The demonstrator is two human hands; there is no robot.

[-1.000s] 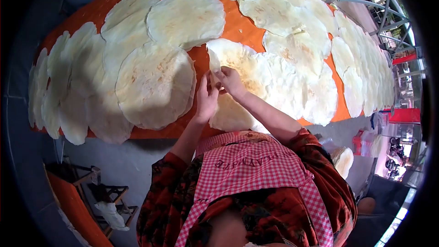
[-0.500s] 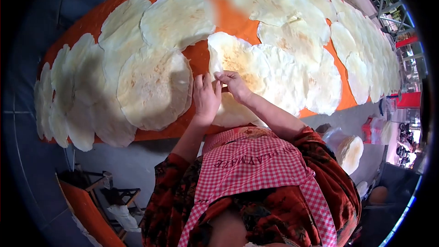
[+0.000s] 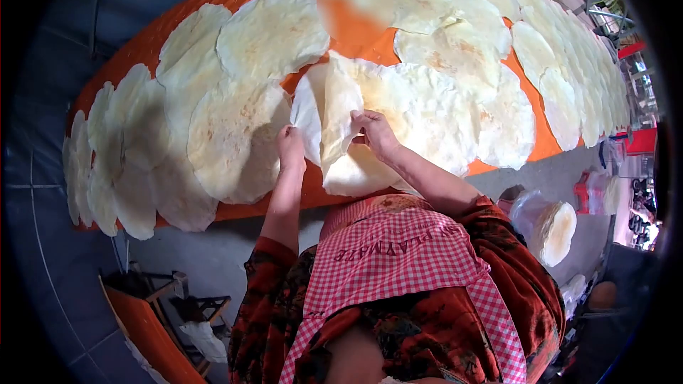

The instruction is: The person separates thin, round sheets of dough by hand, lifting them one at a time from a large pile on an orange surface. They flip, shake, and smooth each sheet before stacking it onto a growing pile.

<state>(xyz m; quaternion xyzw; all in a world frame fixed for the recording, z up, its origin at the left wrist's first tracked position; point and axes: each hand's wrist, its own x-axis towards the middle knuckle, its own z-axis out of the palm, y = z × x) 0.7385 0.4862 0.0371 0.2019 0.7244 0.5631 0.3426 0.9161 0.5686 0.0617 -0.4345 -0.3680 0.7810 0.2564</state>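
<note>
Half a second ago both hands were close together at the edge of the flatbread. Now they have moved apart, and the flatbread (image 3: 339,110) stands up in a fold between them. It is thin, pale and round, with dry brown spots. The left hand (image 3: 290,148) keeps a narrow grip on its left edge, and the right hand (image 3: 376,132) pinches its right side. Similar sheets (image 3: 235,135) overlap on the orange surface (image 3: 352,28).

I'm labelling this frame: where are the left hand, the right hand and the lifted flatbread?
left hand (image 3: 290,149), head view, back of hand.
right hand (image 3: 378,135), head view, back of hand.
lifted flatbread (image 3: 339,99), head view, raised fold.
</note>
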